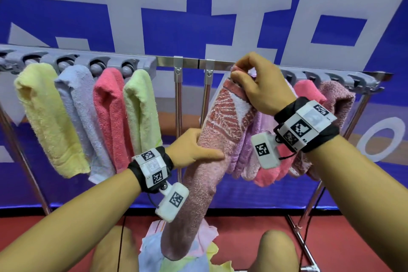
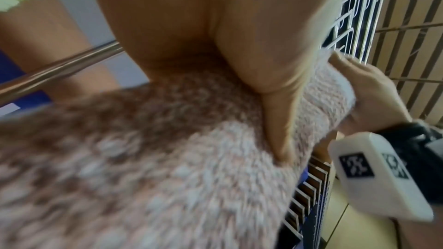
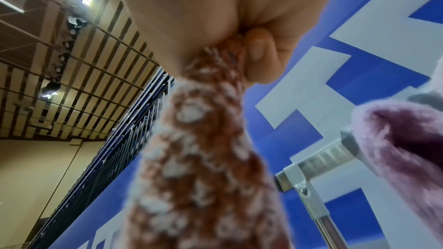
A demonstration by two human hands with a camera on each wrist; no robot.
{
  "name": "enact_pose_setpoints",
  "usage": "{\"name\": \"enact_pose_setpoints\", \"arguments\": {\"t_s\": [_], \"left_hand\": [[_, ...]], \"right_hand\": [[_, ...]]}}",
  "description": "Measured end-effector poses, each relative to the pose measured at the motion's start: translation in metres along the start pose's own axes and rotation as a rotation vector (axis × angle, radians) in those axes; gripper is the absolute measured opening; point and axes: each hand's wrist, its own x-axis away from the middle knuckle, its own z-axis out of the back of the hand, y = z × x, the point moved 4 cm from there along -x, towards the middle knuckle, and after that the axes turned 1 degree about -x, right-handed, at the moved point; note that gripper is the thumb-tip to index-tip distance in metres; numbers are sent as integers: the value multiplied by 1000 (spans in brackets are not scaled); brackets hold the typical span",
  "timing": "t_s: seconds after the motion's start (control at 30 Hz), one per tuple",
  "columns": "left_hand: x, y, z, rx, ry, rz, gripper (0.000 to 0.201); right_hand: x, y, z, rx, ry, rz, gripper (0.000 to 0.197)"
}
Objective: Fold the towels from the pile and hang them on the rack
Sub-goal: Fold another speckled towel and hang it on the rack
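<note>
Both hands are on the same folded pink patterned towel in the head view: the right hand, upper right of centre, pinches its top end right up at the rack bar, while the left hand, just below centre, wraps around its middle with the thumb across the front. Yellow, lavender, coral and green towels already hang at the left of the frame, more pink and mauve ones at the right, and the pile sits at the bottom centre. Left wrist view is blurry, but the left hand clearly presses its thumb into the fuzzy towel filling the lower frame. Right wrist view shows the right hand at the top, fingers curled tight round the towel end, with a mauve towel at the right edge.
</note>
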Motion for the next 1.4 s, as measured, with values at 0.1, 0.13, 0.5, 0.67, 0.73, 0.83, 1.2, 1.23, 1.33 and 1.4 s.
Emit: {"name": "enact_pose_setpoints", "arguments": {"t_s": [0.1,0.13,0.5,0.67,0.73,0.83,1.2,1.23,1.33,1.4], "left_hand": [[2,-14,-5,-21,-22,36,31],[1,-17,-4,-1,-6,46,32],[5,-22,41,39,88,130,45],[2,11,65,232,113,132,46],[-2,23,67,255,66,123,42],[-8,38,52,247,-13,116,40],[-7,66,10,131,-142,102,13],[-5,64,15,122,-126,100,15],[-2,52,27,120,-111,119,55],[1,47,31,155,-101,118,52]], "right_hand": [[-11,-11,8,-25,67,70,14],[-14,-14,8,-37,77,92,14],[-12,36,26,103,45,-131,14],[22,71,34,187,-66,-315,15],[34,79,30,230,-195,-379,14],[45,73,22,338,-277,-369,18],[56,-5,-77,-466,-564,-282,50],[57,-3,-81,-505,-573,-318,49],[63,6,-87,-578,-606,-426,41],[63,10,-88,-603,-606,-461,31]]}}
